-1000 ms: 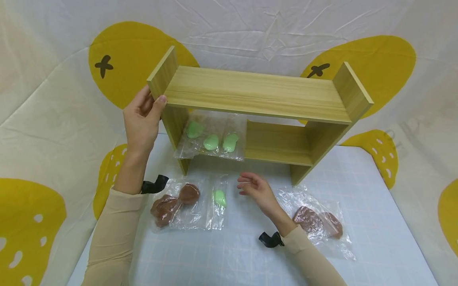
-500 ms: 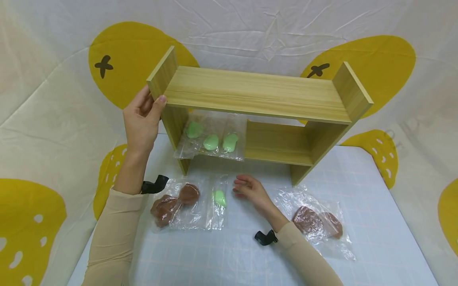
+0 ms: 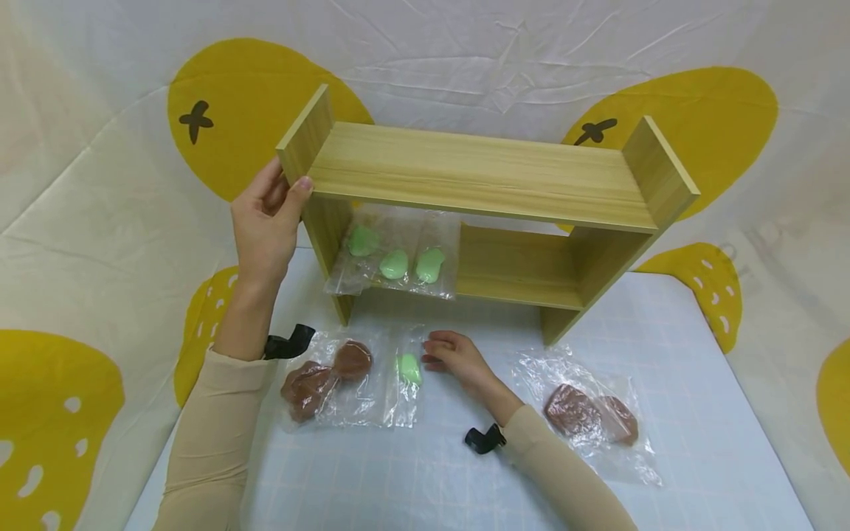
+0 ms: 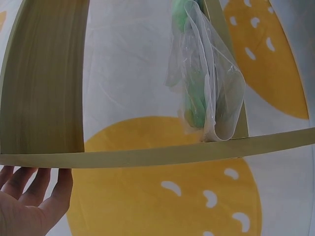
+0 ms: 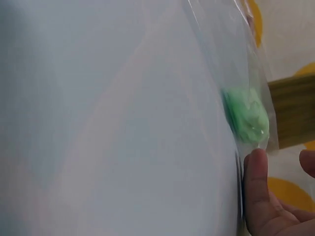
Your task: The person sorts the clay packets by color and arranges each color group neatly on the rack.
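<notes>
My left hand (image 3: 265,225) holds the left side panel of a two-tier wooden shelf (image 3: 478,173), thumb on its front edge and fingers behind. In the left wrist view its fingers (image 4: 59,194) lie along the panel. My right hand (image 3: 461,363) is low over the table, fingers loosely bent and holding nothing. Its fingertips are right at the edge of a narrow clear bag with one light green lump (image 3: 409,369). The right wrist view shows that green lump (image 5: 251,115) just beyond a finger (image 5: 257,177).
Clear bags with green lumps (image 3: 394,264) lie on the left of the middle shelf board, overhanging its front. Bagged brown lumps (image 3: 352,360) lie left of the narrow bag; another bag with brown lumps (image 3: 572,409) lies right. A patterned cloth (image 3: 518,51) hangs behind.
My right hand has moved left across the table, up to the narrow bag with the green lump. My left hand stays on the shelf panel. The head view has shifted very slightly.
</notes>
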Tool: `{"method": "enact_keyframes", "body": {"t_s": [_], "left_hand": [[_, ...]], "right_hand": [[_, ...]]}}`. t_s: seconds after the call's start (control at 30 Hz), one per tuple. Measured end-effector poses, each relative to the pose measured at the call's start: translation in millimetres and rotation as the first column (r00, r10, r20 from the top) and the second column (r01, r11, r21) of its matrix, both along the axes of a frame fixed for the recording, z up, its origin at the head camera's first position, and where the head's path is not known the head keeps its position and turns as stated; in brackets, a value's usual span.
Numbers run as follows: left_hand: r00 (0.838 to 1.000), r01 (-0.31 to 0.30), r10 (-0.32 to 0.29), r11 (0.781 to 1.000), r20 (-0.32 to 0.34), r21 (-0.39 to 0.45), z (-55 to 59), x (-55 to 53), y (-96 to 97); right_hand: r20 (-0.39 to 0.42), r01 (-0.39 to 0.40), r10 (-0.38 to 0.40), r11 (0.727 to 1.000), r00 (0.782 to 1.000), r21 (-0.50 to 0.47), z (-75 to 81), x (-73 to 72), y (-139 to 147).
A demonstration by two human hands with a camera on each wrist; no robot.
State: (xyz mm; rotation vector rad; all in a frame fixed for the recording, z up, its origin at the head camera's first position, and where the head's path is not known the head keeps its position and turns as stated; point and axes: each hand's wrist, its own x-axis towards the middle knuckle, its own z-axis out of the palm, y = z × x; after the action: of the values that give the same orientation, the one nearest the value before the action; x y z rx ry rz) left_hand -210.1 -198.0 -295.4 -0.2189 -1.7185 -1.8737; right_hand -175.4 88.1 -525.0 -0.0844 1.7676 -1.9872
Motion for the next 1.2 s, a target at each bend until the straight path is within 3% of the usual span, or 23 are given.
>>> {"method": "enact_keyframes", "body": {"t_s": [0.53,0.73,1.2], "left_hand": [[1.000,0.003,-0.003,1.000,-0.004,0.022,-1.1,-1.6,-1.3],[1.000,0.003,-0.003,1.000,-0.001,0.009,-1.0,-1.5,-0.8],[1.000,-0.015,0.015,1.000,0.006,-0.013,-1.3,-1.1,-0.6]], "right_hand": [[0.022,-0.095,0.093,0.976,0.995,0.195,0.8,-4.0,-2.2],[0.040,-0.113,0.107,0.968,0.994,0.224,1.2,-4.9,-4.7],[-0.020,-0.125,0.134,0.963,0.991,0.239,4.3,-3.4,-8.7]]}}
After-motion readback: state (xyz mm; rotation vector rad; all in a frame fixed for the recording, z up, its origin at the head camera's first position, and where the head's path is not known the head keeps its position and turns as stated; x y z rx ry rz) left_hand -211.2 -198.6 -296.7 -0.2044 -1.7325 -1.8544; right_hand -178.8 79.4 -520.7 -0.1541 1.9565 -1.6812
